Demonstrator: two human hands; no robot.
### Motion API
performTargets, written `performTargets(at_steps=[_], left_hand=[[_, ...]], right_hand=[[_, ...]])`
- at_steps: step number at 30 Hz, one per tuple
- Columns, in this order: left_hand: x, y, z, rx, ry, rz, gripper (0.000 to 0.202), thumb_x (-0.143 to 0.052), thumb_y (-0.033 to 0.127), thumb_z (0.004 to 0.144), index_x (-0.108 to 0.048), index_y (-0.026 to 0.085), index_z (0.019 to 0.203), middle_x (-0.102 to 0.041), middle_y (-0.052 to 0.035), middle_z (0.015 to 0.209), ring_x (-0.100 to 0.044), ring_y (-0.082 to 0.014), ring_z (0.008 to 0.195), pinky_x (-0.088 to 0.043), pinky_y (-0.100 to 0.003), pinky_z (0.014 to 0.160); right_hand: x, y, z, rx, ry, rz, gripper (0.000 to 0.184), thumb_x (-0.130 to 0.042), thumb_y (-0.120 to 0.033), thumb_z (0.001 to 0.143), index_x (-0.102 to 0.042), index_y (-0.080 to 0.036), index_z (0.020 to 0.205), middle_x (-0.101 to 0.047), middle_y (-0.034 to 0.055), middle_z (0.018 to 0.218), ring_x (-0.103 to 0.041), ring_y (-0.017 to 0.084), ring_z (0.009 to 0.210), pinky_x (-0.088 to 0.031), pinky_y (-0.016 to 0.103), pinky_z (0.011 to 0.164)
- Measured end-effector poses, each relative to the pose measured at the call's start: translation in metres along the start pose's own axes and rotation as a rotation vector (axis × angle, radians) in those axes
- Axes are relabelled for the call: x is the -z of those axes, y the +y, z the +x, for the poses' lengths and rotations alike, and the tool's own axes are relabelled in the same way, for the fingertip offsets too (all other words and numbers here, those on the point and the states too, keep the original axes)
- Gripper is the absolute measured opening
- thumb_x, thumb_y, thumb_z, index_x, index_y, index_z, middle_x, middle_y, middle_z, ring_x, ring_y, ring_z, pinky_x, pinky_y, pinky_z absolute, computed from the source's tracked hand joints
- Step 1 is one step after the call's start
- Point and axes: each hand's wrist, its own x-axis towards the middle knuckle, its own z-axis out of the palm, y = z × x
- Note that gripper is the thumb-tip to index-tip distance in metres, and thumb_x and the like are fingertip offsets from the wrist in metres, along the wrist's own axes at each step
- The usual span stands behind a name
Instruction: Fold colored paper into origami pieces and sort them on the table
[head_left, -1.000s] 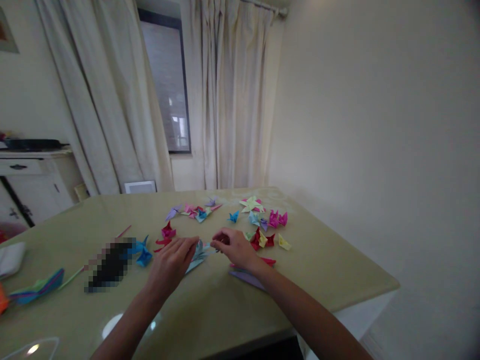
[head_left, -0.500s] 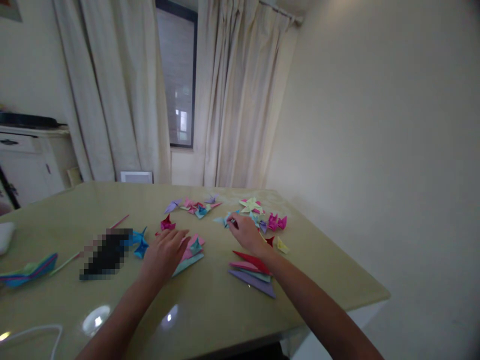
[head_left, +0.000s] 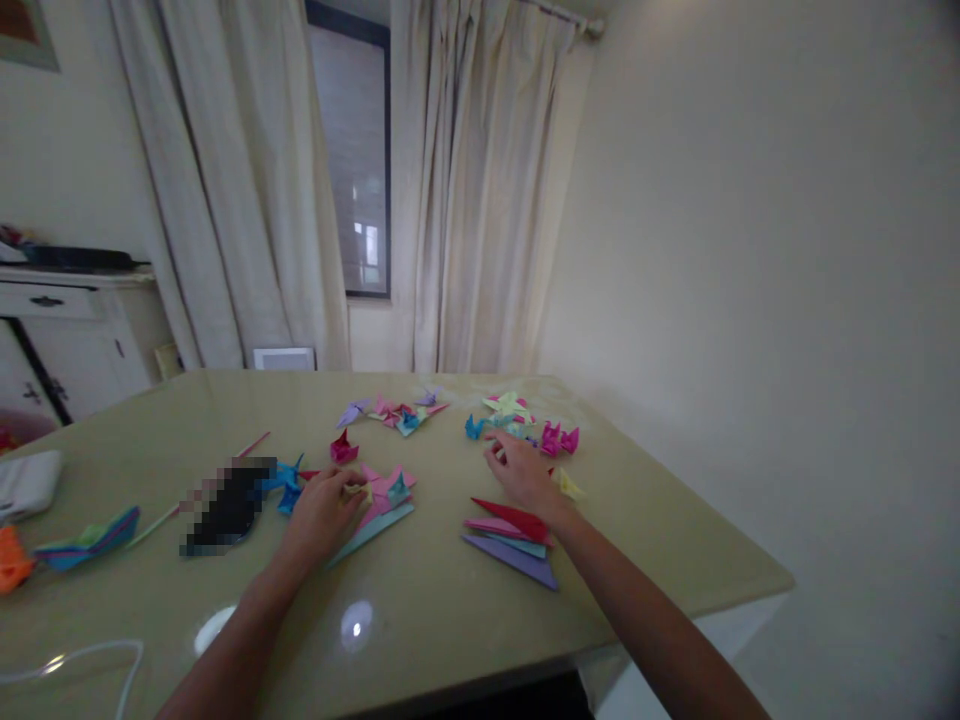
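Note:
My left hand (head_left: 328, 517) is closed, with its fingertips at a small yellow folded paper (head_left: 367, 492). Just beyond lie a pink paper star (head_left: 386, 485) bearing a teal folded piece (head_left: 399, 490) and a light blue folded strip (head_left: 375, 532). My right hand (head_left: 519, 470) hovers over the right side, thumb and fingers slightly apart, nothing visible between them. Near its fingertips are a blue folded paper piece (head_left: 474, 427) and pale blue paper pieces (head_left: 501, 422). Under the right wrist sits a fan of red, pink, blue and purple folded papers (head_left: 514, 560).
Magenta paper flowers (head_left: 559, 439), a pale green paper star (head_left: 510, 405) and a yellow folded piece (head_left: 568, 484) lie at right. More origami (head_left: 394, 412) is at the back. A blurred black object (head_left: 229, 510), a white cable (head_left: 90, 648) and an orange object (head_left: 11, 560) are left.
My left hand's fingers, stretched out before, have curled around the small yellow paper. My right hand has drawn back rightward from the blue piece, its fingers loosening. The view has shifted slightly left.

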Motion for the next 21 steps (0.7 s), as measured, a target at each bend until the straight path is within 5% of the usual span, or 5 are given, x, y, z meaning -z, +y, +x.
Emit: performTargets(at_steps=[4, 10, 14, 21], left_hand=[[0.002, 0.048, -0.008, 0.000, 0.058, -0.382, 0.039, -0.066, 0.056, 0.084, -0.078, 0.021, 0.098, -0.074, -0.0085, 0.102, -0.070, -0.0234, 0.087, -0.058, -0.037, 0.083], [-0.017, 0.131, -0.028, -0.091, -0.273, -0.629, 0.034, -0.073, 0.054, 0.085, -0.078, 0.021, 0.091, -0.074, -0.0062, 0.090, -0.068, -0.0208, 0.085, -0.055, -0.030, 0.075], [-0.029, 0.146, -0.029, -0.013, -0.407, -0.712, 0.038, -0.073, 0.056, 0.086, -0.073, 0.019, 0.091, -0.074, -0.0063, 0.087, -0.068, -0.0209, 0.084, -0.054, -0.031, 0.075], [-0.040, 0.154, -0.031, -0.035, -0.569, -0.796, 0.039, -0.070, 0.056, 0.092, -0.069, 0.017, 0.098, -0.072, -0.0041, 0.088, -0.064, -0.0159, 0.078, -0.050, -0.027, 0.070]], right_hand=[[0.002, -0.030, -0.052, 0.124, -0.019, 0.254, 0.021, -0.064, -0.024, 0.101, -0.069, -0.023, 0.121, -0.075, 0.0033, 0.099, -0.070, 0.016, 0.077, -0.055, 0.029, 0.075], [-0.002, -0.054, -0.088, 0.199, 0.038, 0.444, 0.028, -0.071, -0.037, 0.099, -0.068, -0.023, 0.123, -0.070, 0.0047, 0.106, -0.068, 0.017, 0.082, -0.055, 0.028, 0.075], [-0.002, -0.044, -0.096, 0.159, 0.107, 0.514, 0.018, -0.073, -0.034, 0.098, -0.070, -0.023, 0.112, -0.071, 0.0007, 0.090, -0.067, 0.017, 0.077, -0.052, 0.027, 0.072], [0.004, -0.027, -0.106, 0.148, 0.074, 0.433, 0.010, -0.072, -0.021, 0.097, -0.069, -0.022, 0.107, -0.066, 0.0018, 0.094, -0.064, 0.017, 0.081, -0.049, 0.027, 0.074]])
